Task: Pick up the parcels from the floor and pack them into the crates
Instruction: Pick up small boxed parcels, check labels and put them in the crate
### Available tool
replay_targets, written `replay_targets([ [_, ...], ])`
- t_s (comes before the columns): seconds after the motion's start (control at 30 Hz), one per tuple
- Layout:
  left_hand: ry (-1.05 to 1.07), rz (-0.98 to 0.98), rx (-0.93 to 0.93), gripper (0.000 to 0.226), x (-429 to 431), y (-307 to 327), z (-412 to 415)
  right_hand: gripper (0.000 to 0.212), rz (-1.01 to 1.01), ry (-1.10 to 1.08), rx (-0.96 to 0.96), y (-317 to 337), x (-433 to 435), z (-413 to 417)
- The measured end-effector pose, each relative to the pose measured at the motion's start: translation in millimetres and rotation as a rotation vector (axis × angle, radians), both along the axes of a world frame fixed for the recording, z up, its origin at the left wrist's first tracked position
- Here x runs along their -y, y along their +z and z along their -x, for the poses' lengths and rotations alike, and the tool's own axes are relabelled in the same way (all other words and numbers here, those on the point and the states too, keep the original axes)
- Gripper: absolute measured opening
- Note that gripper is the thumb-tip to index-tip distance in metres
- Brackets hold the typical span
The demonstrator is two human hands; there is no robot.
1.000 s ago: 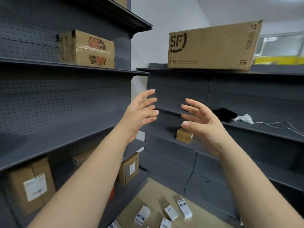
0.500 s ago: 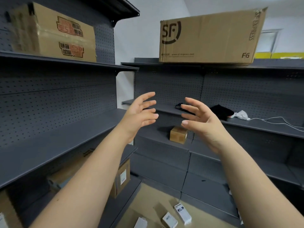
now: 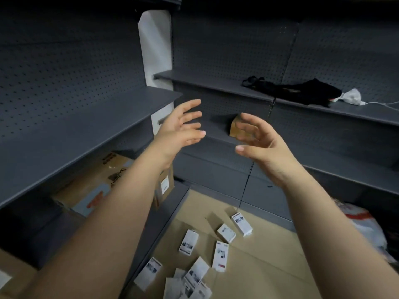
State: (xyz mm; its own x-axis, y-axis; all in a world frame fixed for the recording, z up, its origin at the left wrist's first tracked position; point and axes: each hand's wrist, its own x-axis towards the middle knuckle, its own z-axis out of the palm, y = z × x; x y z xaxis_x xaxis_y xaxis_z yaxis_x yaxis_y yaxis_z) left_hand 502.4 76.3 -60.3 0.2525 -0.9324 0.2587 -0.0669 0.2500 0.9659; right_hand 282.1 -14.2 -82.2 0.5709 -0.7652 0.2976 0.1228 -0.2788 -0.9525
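Several small white parcels [image 3: 220,253] with printed labels lie scattered on the tan floor [image 3: 265,266] below me. My left hand [image 3: 183,128] and my right hand [image 3: 259,141] are both raised at chest height, palms facing each other, fingers spread and holding nothing. They hover well above the parcels, in front of the grey shelving. No crate is in view.
Dark grey pegboard shelves [image 3: 90,126] fill the left and the back. A small brown box [image 3: 236,128] sits on a back shelf behind my right hand. Cardboard boxes [image 3: 95,186] stand on the lower left shelf. Black cloth [image 3: 306,91] and a white cable lie upper right. A white-and-red bag [image 3: 364,225] rests at the right.
The view has tilted downward: the big box on top of the shelves left the frame and more floor parcels show. Both hands stay raised and empty, the right fingers slightly more curled.
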Motion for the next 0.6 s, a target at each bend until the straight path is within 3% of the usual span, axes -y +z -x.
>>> replay_targets([
  [0.2, 0.076, -0.047, -0.060, 0.073, 56.4, -38.9, -9.4, 0.082, -0.057, 0.069, -0.016, -34.6, 66.6, -14.4],
  [0.4, 0.223, -0.084, -0.193, 0.090, 123.6, -81.4, -10.4, 0.079, -0.081, 0.224, -0.091, -61.8, 151.6, -35.2],
  [0.6, 0.401, -0.122, -0.287, 0.076, 172.7, -123.6, -20.9, 0.083, -0.133, 0.387, -0.080, -95.2, 225.4, -68.7],
])
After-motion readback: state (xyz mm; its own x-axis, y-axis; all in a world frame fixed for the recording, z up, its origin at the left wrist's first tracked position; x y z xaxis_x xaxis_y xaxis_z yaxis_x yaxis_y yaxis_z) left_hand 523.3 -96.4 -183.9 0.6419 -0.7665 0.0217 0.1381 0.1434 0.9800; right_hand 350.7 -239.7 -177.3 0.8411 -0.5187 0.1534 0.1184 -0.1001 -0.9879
